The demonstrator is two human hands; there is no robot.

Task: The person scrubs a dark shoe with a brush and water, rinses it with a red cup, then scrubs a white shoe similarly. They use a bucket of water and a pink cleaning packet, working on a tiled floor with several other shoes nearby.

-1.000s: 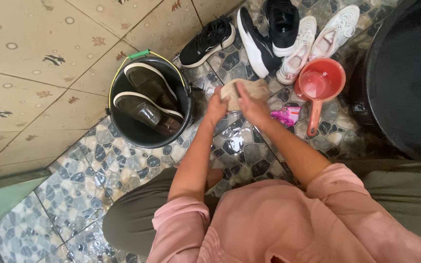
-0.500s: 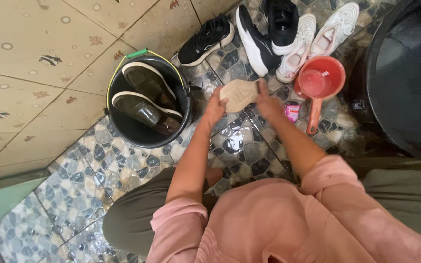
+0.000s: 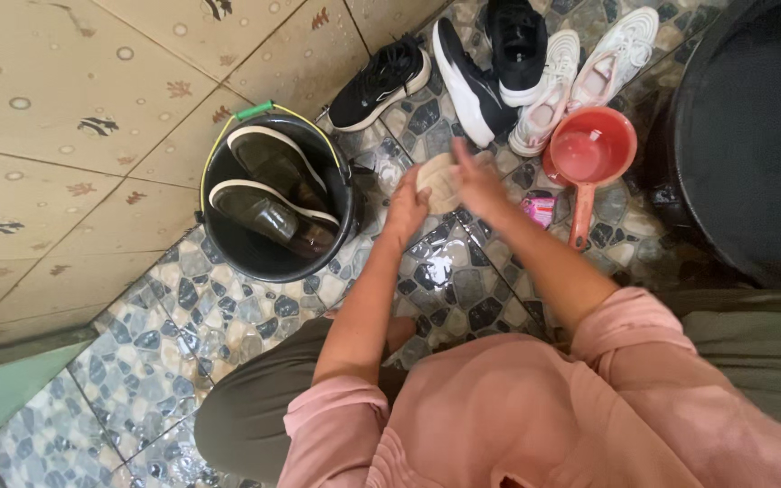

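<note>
I hold a pale beige insole (image 3: 437,181) between both hands above the wet stone-patterned floor. My left hand (image 3: 406,210) grips its near edge from the left. My right hand (image 3: 479,179) lies over its right side with fingers spread across it. Just left of my hands stands a black bucket (image 3: 228,248) with two dark slip-on shoes (image 3: 273,194) soaking in it. A small pink packet (image 3: 539,209) lies on the floor to the right of my right hand.
A red water dipper (image 3: 589,155) sits right of my hands. Black sneakers (image 3: 381,81) and white sneakers (image 3: 580,77) lie along the far wall. A large black tub (image 3: 752,136) fills the right side. Beige tiled wall (image 3: 65,117) rises on the left.
My hands have turned the insole and shifted it slightly left and away from me; my right hand now lies over its top rather than beside it.
</note>
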